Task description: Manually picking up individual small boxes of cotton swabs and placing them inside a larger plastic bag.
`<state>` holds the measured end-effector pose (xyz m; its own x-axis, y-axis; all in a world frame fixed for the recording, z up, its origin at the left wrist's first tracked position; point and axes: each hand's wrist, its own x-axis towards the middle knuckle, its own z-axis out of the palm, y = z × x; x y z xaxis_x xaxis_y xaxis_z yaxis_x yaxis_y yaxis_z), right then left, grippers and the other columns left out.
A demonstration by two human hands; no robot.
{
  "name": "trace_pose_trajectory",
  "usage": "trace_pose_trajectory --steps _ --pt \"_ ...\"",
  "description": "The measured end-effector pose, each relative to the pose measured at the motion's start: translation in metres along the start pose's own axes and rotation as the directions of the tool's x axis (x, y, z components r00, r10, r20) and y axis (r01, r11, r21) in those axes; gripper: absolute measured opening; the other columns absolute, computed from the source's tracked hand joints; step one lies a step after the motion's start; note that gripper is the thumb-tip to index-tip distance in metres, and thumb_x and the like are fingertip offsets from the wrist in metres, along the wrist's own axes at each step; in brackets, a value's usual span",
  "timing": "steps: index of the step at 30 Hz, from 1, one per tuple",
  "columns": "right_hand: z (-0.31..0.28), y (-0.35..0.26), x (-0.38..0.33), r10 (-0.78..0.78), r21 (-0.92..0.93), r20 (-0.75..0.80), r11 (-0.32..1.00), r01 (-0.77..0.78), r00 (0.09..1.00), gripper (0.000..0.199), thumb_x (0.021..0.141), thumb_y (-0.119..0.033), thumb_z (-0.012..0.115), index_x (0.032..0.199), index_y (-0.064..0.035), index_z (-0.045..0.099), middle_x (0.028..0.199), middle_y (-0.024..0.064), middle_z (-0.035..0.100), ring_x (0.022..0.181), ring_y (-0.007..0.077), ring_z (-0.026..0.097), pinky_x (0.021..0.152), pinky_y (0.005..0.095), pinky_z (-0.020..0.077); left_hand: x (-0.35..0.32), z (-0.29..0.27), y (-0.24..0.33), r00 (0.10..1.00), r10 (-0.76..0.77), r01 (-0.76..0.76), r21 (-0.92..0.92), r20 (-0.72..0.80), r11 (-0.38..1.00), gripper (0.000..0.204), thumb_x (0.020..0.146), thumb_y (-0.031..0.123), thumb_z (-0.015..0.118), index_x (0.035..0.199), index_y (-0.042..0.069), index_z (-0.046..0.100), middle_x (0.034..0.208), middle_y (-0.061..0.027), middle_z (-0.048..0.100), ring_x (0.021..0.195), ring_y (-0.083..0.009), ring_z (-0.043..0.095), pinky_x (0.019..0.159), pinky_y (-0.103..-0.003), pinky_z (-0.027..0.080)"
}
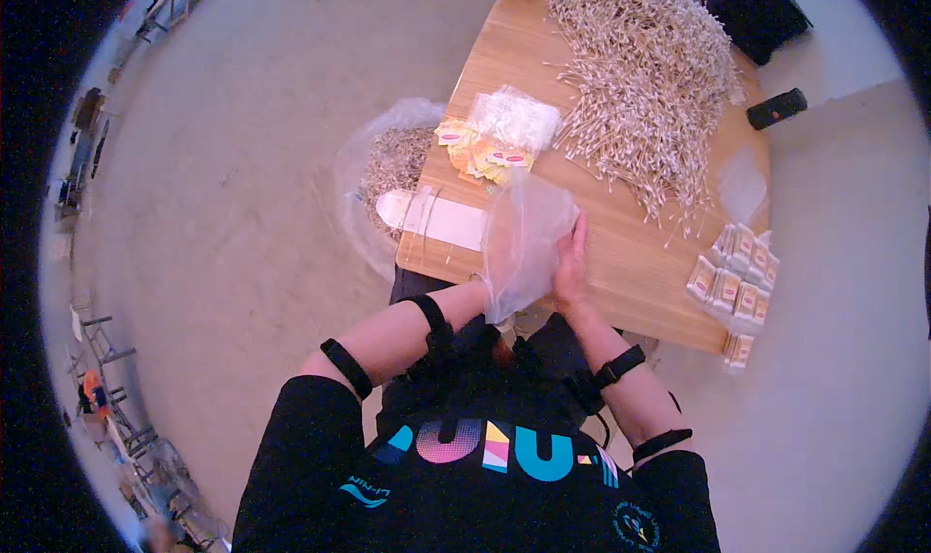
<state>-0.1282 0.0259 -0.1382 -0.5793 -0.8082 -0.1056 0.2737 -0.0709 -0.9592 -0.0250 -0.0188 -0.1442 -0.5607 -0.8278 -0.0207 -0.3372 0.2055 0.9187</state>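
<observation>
We have the clear, floppy plastic bag (529,233) at the near edge of the pale wooden table (640,296). Right hand (571,267) lies along its right side, fingers extended; can't tell if it's pinching. Film hides our left hand past the wrist; can't tell its state. We'd best keep light, even tension so the film doesn't crease, and avoid dragging the long white round-ended strip (451,221), yellow flat packets (485,158) or heaped white-tipped thin swabs (650,87).
</observation>
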Motion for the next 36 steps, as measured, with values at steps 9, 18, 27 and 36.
trace_pose_trajectory --steps 9,18,27,36 --pt "0.014 -0.117 -0.018 -0.549 -0.545 0.285 0.582 0.604 0.786 0.043 0.091 -0.017 0.044 0.13 0.0006 0.038 0.136 0.0202 0.037 0.126 0.0273 0.036 0.108 0.0375 0.0223 0.02 -0.06 0.0 0.999 -0.04 0.036 -0.151 -0.021 0.988 0.052 0.087 0.03 0.056 0.125 -0.001 0.039 0.118 -0.0154 0.049 0.107 -0.0242 0.048 0.094 -0.036 0.038" --pt "0.06 -0.19 -0.04 -0.031 -0.497 0.867 0.004 0.868 0.497 0.01 0.071 -0.008 0.052 0.08 -0.0043 0.056 0.08 0.0108 0.059 0.082 0.0276 0.06 0.09 0.0438 0.0438 -0.008 -0.112 0.083 0.989 -0.118 0.141 -0.32 0.091 0.937 0.044 0.085 0.025 0.06 0.118 0.001 0.043 0.079 -0.0075 0.059 0.069 -0.0153 0.058 0.063 -0.029 0.047" --pt "0.032 -0.168 -0.031 0.27 -0.798 0.6 0.147 0.584 0.753 0.026 0.075 0.002 0.045 0.095 -0.0035 0.06 0.092 0.0191 0.061 0.087 0.0365 0.058 0.078 0.0413 0.047 -0.02 -0.103 0.121 0.994 0.005 -0.001 -0.031 0.108 1.0 0.043 0.083 0.027 0.06 0.113 0.001 0.044 0.071 -0.013 0.061 0.065 -0.0252 0.061 0.061 -0.036 0.047" --pt "0.002 -0.117 0.007 0.583 -0.823 0.422 0.568 0.023 0.694 0.027 0.083 -0.004 0.05 0.108 -0.0031 0.061 0.102 0.0148 0.064 0.094 0.0201 0.059 0.084 0.0336 0.0457 -0.035 -0.069 0.108 0.968 -0.01 0.051 -0.158 0.25 0.986 0.038 0.082 0.02 0.053 0.112 0.0 0.041 0.083 -0.0227 0.061 0.08 -0.0402 0.059 0.072 -0.047 0.047"
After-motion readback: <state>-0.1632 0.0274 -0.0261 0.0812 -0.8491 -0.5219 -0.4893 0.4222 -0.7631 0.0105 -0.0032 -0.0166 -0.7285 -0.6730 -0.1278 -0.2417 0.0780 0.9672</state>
